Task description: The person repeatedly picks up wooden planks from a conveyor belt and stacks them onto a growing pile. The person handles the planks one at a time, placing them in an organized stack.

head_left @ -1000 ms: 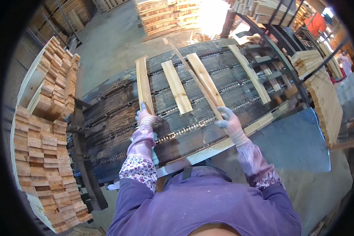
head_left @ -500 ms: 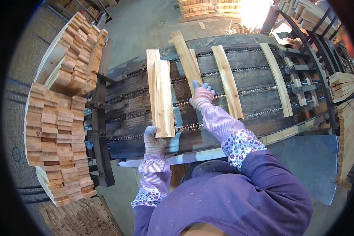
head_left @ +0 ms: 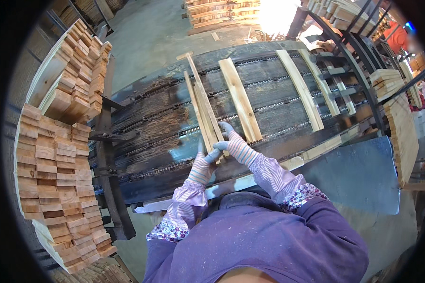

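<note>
A small bunch of narrow wooden boards (head_left: 205,111), tilted up on edge, stands between my hands above the dark chain conveyor (head_left: 148,111). My left hand (head_left: 204,165), in a striped glove, is closed round the near end of the bunch from the left. From the right, my right hand (head_left: 234,144) grips the same end, its fingers wrapped over the boards' edges. Just right of the bunch a flat wooden board (head_left: 241,101) lies across the chains. Farther right are another board (head_left: 301,89) and a third board (head_left: 320,82).
Tall stacks of cut boards (head_left: 56,165) rise at the left beside a dark metal frame (head_left: 109,188). A grey-blue sheet panel (head_left: 352,174) is at the right, near a black rack (head_left: 359,70). More stacked wood (head_left: 222,12) stands at the back. A person in orange (head_left: 396,35) is far right.
My right hand has come back toward my left, and the separate boards at the left are now gathered on edge between both hands. The view has shifted, and boards on the conveyor appear farther left.
</note>
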### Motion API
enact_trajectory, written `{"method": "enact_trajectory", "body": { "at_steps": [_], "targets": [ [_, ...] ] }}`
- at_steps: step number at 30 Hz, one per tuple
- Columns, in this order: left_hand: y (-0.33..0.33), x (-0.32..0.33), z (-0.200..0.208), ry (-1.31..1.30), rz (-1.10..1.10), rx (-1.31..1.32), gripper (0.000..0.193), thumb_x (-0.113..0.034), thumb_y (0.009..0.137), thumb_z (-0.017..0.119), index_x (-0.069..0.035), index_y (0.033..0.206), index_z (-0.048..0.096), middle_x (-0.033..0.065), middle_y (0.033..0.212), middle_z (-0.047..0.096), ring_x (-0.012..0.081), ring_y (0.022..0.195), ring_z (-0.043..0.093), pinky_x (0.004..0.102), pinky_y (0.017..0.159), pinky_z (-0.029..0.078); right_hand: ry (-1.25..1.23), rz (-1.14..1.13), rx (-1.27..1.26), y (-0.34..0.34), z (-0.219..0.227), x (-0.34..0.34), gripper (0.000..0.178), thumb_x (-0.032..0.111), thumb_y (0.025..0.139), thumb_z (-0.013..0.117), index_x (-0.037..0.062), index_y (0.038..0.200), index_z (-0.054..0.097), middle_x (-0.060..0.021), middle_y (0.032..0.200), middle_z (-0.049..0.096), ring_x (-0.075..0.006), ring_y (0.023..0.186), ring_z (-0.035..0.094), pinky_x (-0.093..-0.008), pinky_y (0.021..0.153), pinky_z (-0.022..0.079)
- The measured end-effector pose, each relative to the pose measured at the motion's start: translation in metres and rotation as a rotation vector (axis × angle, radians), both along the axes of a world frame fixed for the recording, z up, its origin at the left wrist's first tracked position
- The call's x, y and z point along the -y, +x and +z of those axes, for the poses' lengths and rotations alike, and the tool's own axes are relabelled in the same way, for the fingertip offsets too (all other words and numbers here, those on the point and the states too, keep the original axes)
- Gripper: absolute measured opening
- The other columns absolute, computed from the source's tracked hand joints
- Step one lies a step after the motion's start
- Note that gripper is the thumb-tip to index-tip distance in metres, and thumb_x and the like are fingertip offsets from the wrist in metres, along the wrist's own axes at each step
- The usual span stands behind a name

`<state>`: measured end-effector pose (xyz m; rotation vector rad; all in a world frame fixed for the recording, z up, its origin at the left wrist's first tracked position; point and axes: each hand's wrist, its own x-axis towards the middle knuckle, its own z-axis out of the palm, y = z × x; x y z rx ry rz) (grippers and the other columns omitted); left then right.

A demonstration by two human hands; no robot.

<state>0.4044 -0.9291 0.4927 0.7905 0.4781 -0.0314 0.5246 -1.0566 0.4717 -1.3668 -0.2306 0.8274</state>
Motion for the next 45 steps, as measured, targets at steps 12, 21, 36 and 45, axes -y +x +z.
{"method": "enact_trajectory", "body": {
  "at_steps": [12, 21, 36, 45],
  "targets": [
    [-0.069, -0.041, 0.019, 0.044, -0.020, 0.017, 0.090, -0.011, 0.085, 0.081, -0.021, 0.161, 0.034, 0.0091, 0.126, 0.063, 0.0266, 0.107, 0.067, 0.0410, 0.077, 0.061, -1.278, 0.056, 0.810, -0.012, 0.000, -0.003, 0.081, 0.037, 0.078, 0.079, 0.0261, 0.151, 0.045, -0.0192, 0.147, 0.047, -0.0379, 0.147, 0.037, -0.0550, 0.121, 0.029],
    [-0.083, -0.050, 0.028, 0.010, 0.007, 0.074, 0.090, -0.015, 0.085, 0.082, -0.021, 0.161, 0.034, 0.0084, 0.125, 0.063, 0.0239, 0.103, 0.068, 0.0352, 0.069, 0.060, 0.511, -0.154, -0.424, 0.005, 0.008, 0.013, 0.083, 0.011, 0.075, 0.073, 0.0071, 0.151, 0.041, -0.0230, 0.125, 0.062, -0.0399, 0.095, 0.071, -0.0549, 0.084, 0.064],
    [-0.062, 0.037, 0.013, 0.017, -0.020, 0.058, 0.084, -0.010, 0.080, 0.081, -0.011, 0.153, 0.038, 0.0135, 0.129, 0.061, 0.0307, 0.114, 0.066, 0.0455, 0.090, 0.063, 0.125, -0.180, 0.032, -0.026, 0.032, 0.096, 0.068, 0.004, 0.079, 0.077, 0.0053, 0.144, 0.055, -0.0131, 0.118, 0.067, -0.0235, 0.109, 0.065, -0.0388, 0.097, 0.054],
    [-0.055, 0.075, 0.023, 0.312, 0.089, -0.053, 0.099, -0.005, 0.080, 0.075, -0.021, 0.164, 0.025, 0.0128, 0.101, 0.062, 0.0274, 0.082, 0.069, 0.0410, 0.068, 0.064, -1.367, -0.048, 0.735, 0.042, 0.013, 0.158, 0.077, 0.039, 0.081, 0.081, 0.0254, 0.149, 0.048, -0.0187, 0.146, 0.048, -0.0396, 0.136, 0.049, -0.0525, 0.115, 0.038]
  ]
}}
